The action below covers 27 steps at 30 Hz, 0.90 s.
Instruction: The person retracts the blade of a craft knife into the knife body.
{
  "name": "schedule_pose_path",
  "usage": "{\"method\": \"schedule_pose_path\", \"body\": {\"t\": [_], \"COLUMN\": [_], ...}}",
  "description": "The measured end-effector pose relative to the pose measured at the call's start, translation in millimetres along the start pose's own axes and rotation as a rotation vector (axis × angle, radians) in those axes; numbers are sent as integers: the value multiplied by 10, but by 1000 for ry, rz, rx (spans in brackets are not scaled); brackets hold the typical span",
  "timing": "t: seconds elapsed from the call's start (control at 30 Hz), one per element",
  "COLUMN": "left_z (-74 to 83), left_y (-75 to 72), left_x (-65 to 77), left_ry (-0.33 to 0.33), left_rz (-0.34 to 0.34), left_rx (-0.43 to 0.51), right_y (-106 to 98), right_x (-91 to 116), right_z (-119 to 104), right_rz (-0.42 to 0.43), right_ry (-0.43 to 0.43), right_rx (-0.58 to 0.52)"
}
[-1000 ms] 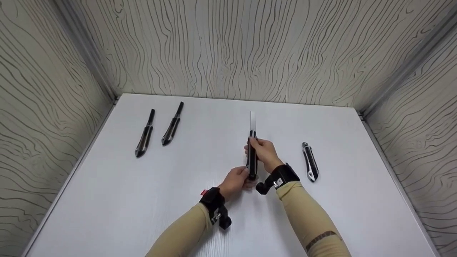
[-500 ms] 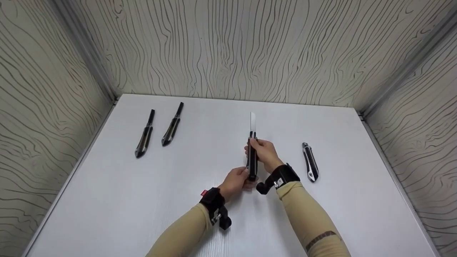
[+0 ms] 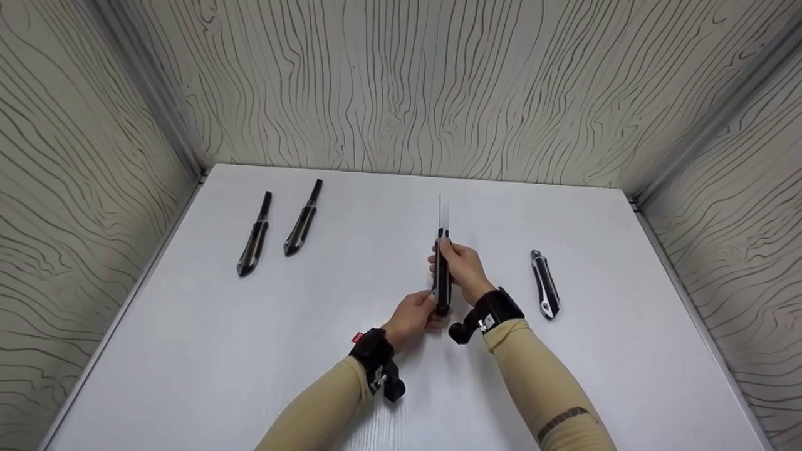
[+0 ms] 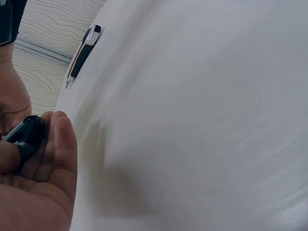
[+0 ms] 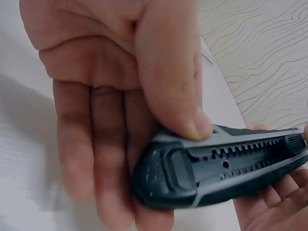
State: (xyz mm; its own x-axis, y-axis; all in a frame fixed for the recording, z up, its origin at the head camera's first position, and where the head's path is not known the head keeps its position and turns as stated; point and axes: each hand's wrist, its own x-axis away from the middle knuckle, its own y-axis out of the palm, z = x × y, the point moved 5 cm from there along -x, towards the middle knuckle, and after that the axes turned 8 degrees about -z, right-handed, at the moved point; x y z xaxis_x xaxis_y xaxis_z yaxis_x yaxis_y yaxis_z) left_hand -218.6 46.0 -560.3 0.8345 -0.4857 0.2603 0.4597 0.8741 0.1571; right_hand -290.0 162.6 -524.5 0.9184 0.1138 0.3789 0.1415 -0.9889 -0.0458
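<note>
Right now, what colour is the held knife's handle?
The handle is black and grey, clearest in right wrist view.

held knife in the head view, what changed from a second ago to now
The blade of the held knife looks fainter, with a thin dark line along its left edge; it may have turned slightly. Nothing was taken up or let go: the left hand and right hand still hold it, and the three other knives lie as before.
</note>
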Motion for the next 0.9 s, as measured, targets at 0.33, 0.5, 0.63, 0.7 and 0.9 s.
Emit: {"method": "schedule_pose_path", "body": {"t": [0.33,0.5,0.63,0.7,0.9], "left_z": [-9,-26,-30,-26,-20], "left_y": [-1,6,11,14,15], "left_x": [-11,-32,-29,-21,-8], "left_ry": [37,37,37,29,17], "left_rz": [6,-9,-10,-6,-4], "left_rx": [-26,-29,-43,-43,-21], "right_y": [-4,-5,-1,2,15], "right_x": [-1,3,-1,-4,-15], "right_z": [-1,-8,-1,0,8], "right_rz": [-15,-11,-8,-9,-9], "right_ry": [22,19,14,14,10], "right_rx": [-44,-42,-40,-44,-64]}}
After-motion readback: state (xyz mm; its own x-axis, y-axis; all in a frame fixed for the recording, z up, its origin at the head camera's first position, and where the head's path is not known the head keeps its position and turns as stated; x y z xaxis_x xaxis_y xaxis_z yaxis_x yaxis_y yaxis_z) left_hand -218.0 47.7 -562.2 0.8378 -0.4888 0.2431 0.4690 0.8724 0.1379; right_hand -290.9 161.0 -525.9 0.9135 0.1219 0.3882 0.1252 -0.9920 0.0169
